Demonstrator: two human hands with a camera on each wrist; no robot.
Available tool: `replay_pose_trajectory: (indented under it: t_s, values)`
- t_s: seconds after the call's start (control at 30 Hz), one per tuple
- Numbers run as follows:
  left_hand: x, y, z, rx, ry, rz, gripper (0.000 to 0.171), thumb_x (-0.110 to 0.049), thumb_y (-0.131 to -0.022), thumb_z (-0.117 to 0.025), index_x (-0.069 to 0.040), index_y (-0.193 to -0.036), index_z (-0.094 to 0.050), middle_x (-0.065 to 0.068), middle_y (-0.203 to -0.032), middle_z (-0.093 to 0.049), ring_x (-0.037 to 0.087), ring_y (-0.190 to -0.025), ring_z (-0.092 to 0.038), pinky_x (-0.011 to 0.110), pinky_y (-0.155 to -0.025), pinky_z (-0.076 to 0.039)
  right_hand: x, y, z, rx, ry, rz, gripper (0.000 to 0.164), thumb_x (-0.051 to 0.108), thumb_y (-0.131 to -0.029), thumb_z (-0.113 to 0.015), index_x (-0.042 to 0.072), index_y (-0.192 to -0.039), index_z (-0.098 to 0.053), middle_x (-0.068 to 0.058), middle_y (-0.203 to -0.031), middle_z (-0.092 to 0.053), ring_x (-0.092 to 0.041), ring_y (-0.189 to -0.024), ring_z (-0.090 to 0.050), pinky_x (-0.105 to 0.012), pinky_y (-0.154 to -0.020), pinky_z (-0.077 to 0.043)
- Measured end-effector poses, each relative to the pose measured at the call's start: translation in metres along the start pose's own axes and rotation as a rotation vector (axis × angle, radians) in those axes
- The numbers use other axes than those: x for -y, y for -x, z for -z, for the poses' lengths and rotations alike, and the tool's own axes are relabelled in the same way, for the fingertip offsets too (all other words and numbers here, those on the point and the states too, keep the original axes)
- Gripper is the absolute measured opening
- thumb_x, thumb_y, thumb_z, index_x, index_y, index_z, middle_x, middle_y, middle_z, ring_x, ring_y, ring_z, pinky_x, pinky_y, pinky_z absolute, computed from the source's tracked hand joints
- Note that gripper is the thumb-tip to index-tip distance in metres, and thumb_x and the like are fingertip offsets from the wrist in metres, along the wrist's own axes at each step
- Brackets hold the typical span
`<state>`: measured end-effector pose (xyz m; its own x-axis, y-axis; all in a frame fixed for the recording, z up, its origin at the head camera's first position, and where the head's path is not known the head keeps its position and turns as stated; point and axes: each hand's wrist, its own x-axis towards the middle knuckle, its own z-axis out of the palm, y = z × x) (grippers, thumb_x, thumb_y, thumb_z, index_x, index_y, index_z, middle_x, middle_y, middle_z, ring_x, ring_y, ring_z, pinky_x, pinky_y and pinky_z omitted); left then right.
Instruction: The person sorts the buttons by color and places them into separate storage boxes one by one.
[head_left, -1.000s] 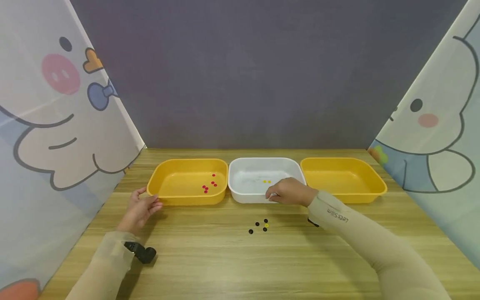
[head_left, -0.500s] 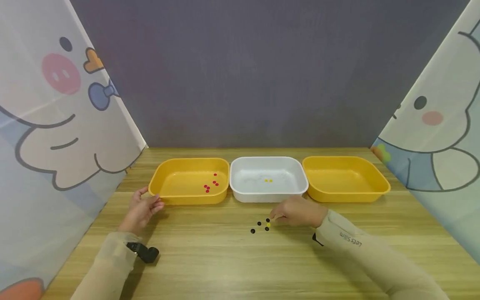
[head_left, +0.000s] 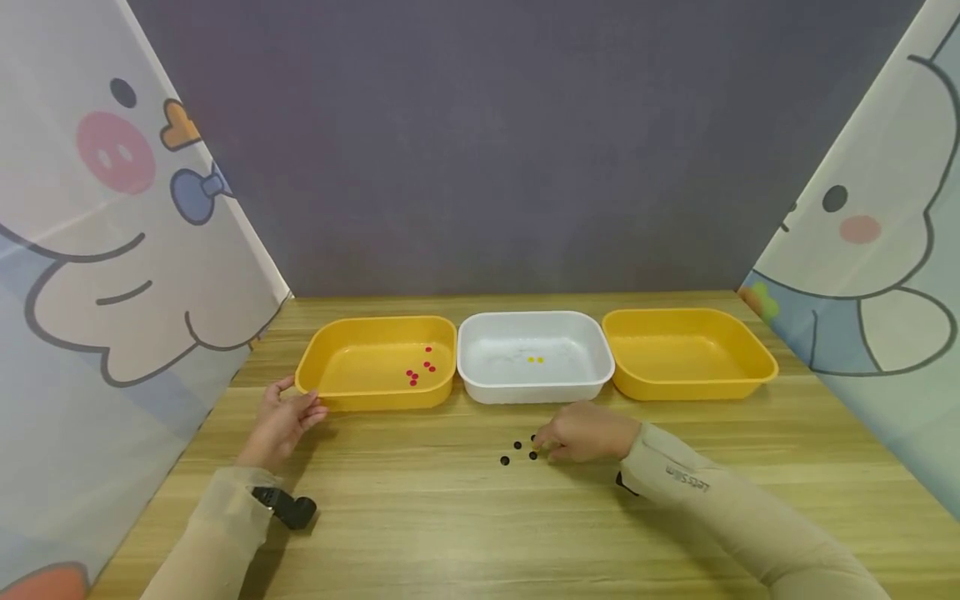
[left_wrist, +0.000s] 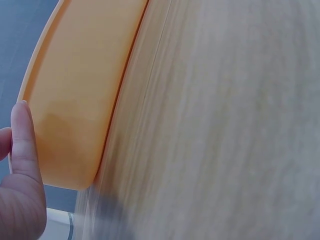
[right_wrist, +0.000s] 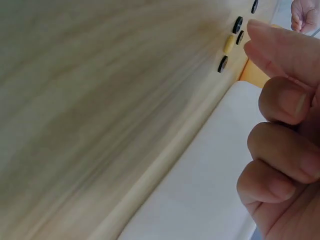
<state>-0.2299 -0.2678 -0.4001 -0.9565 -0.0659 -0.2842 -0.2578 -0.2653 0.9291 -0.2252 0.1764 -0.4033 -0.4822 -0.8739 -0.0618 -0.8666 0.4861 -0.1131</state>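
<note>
My right hand [head_left: 590,431] reaches to a small yellow button [right_wrist: 229,44] on the wooden table, thumb and index finger extended, other fingers curled. In the head view its fingertips partly cover this button. Several black buttons [head_left: 505,461] lie close around it. Nothing shows between my right thumb and index finger in the right wrist view. My left hand [head_left: 281,423] holds the front left corner of the left yellow tray [head_left: 375,402], with a finger [left_wrist: 22,140] along its wall. Several red buttons [head_left: 415,377] lie inside that tray. Two yellow buttons [head_left: 536,360] lie in the white tray [head_left: 536,393].
Another yellow tray [head_left: 690,389] stands right of the white one; the three trays form a row. A dark grey panel [head_left: 480,150] rises behind the table [head_left: 420,517]. Printed cartoon cloths [head_left: 150,317] border both sides.
My right hand has come down from the white tray's front rim to the buttons on the table. The left hand keeps its place at the left tray's corner.
</note>
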Motion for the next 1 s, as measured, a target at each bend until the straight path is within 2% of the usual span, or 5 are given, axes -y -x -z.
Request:
replay_pose_trajectory:
  t_s: [0.2, 0.53, 0.77, 0.9, 1.0]
  values:
    - [0.001, 0.0, 0.001, -0.001, -0.009, -0.009, 0.066, 0.001, -0.1, -0.04, -0.01, -0.146, 0.006, 0.001, -0.073, -0.057, 0.008, -0.059, -0.063, 0.018, -0.065, -0.058, -0.004, -0.004, -0.004, 0.047, -0.041, -0.038, 0.019, 0.017, -0.085, -0.073, 0.016, -0.104, -0.072, 0.011, -0.087, -0.067, -0.002, -0.073, -0.057, -0.02, -0.066, -0.052]
    - [0.002, -0.002, 0.001, -0.016, -0.051, -0.031, 0.068, 0.003, -0.1, -0.041, -0.007, -0.147, 0.006, -0.001, -0.07, -0.059, 0.007, -0.057, -0.063, 0.018, -0.062, -0.058, -0.006, -0.012, -0.006, 0.023, -0.039, -0.021, 0.023, 0.011, -0.08, -0.071, 0.017, -0.103, -0.073, 0.01, -0.092, -0.069, -0.001, -0.074, -0.059, -0.018, -0.065, -0.052]
    - [0.004, -0.003, 0.0, -0.01, -0.095, -0.031, 0.067, 0.004, -0.099, -0.042, -0.003, -0.146, 0.006, -0.002, -0.07, -0.06, 0.006, -0.057, -0.063, 0.018, -0.06, -0.058, -0.003, -0.016, -0.007, 0.047, -0.005, -0.025, 0.012, 0.015, -0.075, -0.074, 0.021, -0.084, -0.069, 0.014, -0.073, -0.06, -0.002, -0.062, -0.049, -0.017, -0.054, -0.044]
    - [0.005, -0.003, 0.002, -0.008, -0.102, -0.036, 0.068, 0.003, -0.099, -0.042, -0.003, -0.146, 0.008, -0.003, -0.069, -0.061, 0.006, -0.057, -0.063, 0.018, -0.06, -0.058, -0.004, -0.018, -0.007, 0.054, 0.014, -0.037, 0.012, 0.016, -0.07, -0.074, 0.021, -0.08, -0.068, 0.015, -0.069, -0.057, -0.001, -0.06, -0.047, -0.017, -0.053, -0.043]
    - [0.004, -0.004, 0.002, -0.008, -0.101, -0.049, 0.068, 0.003, -0.099, -0.041, -0.002, -0.146, 0.008, -0.003, -0.069, -0.061, 0.006, -0.057, -0.063, 0.018, -0.061, -0.058, -0.005, -0.019, -0.007, 0.061, -0.002, -0.042, 0.014, 0.017, -0.069, -0.074, 0.02, -0.082, -0.07, 0.015, -0.071, -0.06, 0.0, -0.062, -0.048, -0.016, -0.056, -0.045]
